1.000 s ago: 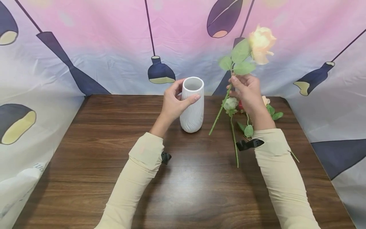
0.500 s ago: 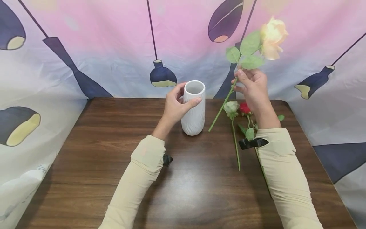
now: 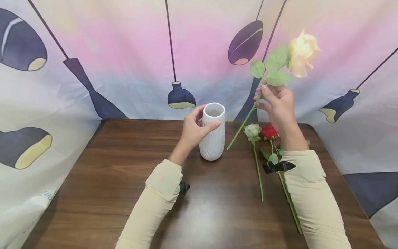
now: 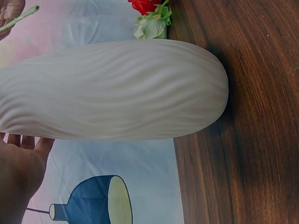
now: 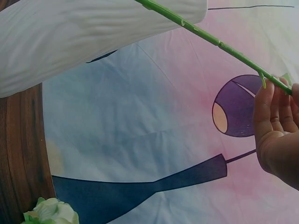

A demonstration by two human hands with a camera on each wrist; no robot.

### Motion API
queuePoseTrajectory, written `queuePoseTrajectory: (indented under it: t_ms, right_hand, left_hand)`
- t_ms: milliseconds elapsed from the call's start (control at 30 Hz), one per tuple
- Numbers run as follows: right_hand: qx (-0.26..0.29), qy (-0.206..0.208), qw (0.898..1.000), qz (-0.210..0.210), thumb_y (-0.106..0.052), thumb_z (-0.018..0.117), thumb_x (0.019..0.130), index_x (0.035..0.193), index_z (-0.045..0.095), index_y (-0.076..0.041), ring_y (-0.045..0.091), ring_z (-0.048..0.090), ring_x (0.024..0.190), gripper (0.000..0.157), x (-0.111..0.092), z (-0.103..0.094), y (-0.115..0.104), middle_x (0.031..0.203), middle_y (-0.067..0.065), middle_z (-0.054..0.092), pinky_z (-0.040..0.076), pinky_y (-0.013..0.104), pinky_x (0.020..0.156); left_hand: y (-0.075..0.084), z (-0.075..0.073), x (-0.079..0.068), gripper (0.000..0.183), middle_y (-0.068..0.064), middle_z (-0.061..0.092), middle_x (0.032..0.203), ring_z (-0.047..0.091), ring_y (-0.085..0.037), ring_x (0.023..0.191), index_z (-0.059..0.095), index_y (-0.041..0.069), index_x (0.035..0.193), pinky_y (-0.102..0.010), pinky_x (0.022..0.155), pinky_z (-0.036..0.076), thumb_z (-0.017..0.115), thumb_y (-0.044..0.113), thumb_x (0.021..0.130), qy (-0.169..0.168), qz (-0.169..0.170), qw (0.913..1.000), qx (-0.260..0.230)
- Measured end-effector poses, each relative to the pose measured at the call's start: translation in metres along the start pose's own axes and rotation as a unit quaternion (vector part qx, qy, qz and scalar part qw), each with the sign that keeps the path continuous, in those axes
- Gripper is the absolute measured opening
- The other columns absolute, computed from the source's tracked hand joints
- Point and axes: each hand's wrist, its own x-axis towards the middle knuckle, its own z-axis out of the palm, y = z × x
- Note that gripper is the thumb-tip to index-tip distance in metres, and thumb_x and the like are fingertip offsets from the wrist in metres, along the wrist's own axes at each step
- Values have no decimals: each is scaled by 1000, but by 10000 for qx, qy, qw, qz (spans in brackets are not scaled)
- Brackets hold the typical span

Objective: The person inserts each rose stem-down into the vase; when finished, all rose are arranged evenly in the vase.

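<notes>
An upright white vase (image 3: 212, 141) with a wavy relief stands on the brown table. My left hand (image 3: 195, 128) grips its upper part, thumb across the front and fingers behind the left side. To the right, my right hand (image 3: 280, 107) pinches the stem of a pale peach rose (image 3: 303, 53) just below its leaves. The bloom is raised high, and the stem (image 5: 219, 44) slants down to the left, its cut end in the air beside the vase. In the left wrist view the vase (image 4: 117, 91) fills the middle, hiding part of my left hand (image 4: 21, 168).
A whitish-green rose (image 3: 252, 131) and a red rose (image 3: 268, 131) lie on the table (image 3: 124, 193) right of the vase. My right forearm partly covers stems and leaves there. A patterned cloth (image 3: 130, 69) hangs behind the table's back edge.
My right hand has carried the peach rose slightly to the right, uncovering the red rose. The left hand keeps its hold on the vase. The whole head view has shifted downward in the picture.
</notes>
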Motion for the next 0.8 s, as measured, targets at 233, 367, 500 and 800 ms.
queuePoseTrajectory:
  t_ms: [233,367,500,800]
  right_hand:
    - [44,-126,9998,-152,-12,64,99,110,61,-2,13,68,75,15,1,3,-3,90,2,71,60,22,63]
    - [77,-150,9996,-210,-11,64,99,109,63,-4,13,68,75,12,3,6,-5,88,2,71,61,22,63]
    - [-3,-24,9994,-335,-11,61,100,107,65,-8,12,68,74,8,6,9,-9,87,0,72,60,22,64]
    - [690,325,9931,-889,-6,63,99,99,66,-5,16,64,67,3,30,24,-35,80,5,67,58,23,57]
  left_hand:
    - [-1,0,-3,60,-18,68,125,69,-29,112,59,4,137,-45,98,60,82,12,83,-42,-61,10000,12]
    - [-2,0,-5,59,-17,68,126,68,-29,113,59,4,137,-45,98,60,82,12,83,-25,-84,10000,-13]
    - [-2,0,-7,59,-17,68,125,68,-28,113,60,4,136,-45,98,60,83,11,82,12,-105,9999,-57]
    - [1,0,-5,59,-19,68,127,67,-29,116,59,3,136,-45,99,60,82,11,83,13,-42,10000,-40]
